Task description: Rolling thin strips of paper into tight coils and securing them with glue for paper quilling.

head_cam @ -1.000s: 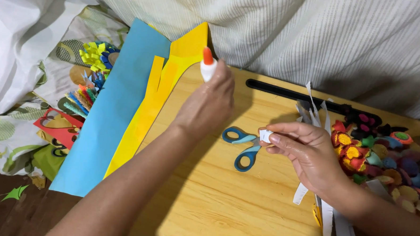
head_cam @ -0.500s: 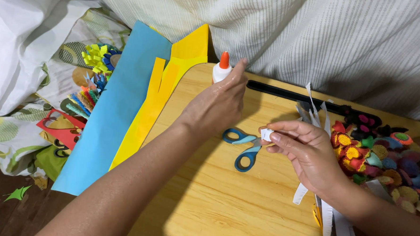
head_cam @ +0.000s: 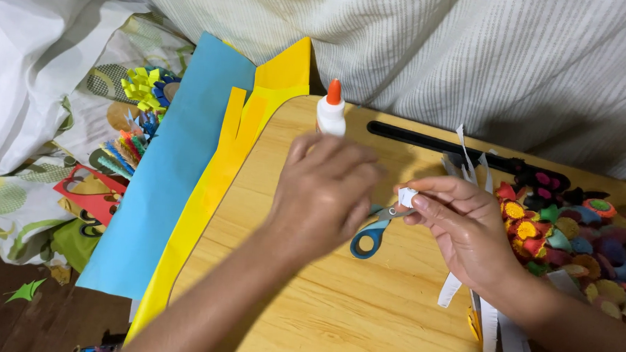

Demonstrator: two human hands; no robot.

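Paper roll [head_cam: 407,196], small and white, pinched at the tips of the right hand [head_cam: 465,232], thumb and fingers closed tight on it, over the middle of the table. Sits just to the right of the left hand [head_cam: 326,194], almost touching its fingertips, so the left hand is the near one to reach across. Too small to tell which way its long side points.

Left hand blurred, fingers curled and a little apart, holding nothing that shows. Glue bottle [head_cam: 330,112], white with an orange cap, stands upright just behind that hand, free of it, near the far edge of the table.

Scissors [head_cam: 374,231] with blue handles lie flat under and between both hands, handles toward the body, blades hidden under the fingers.

White paper strips [head_cam: 451,287] hang and lie beside the right wrist, long sides running toward the body. Pile of little paper flowers [head_cam: 570,243] in many colours lies to the right. Long black slot [head_cam: 427,141] runs along the far side of the table.

Wooden table [head_cam: 321,317], light, with a rounded corner. Yellow paper [head_cam: 206,199] and blue paper [head_cam: 165,183] lean off its left edge, long sides slanting away. More paper flowers [head_cam: 142,87] and red scraps [head_cam: 91,191] on flowery cloth [head_cam: 16,205] further left. Striped cloth [head_cam: 473,56] behind.
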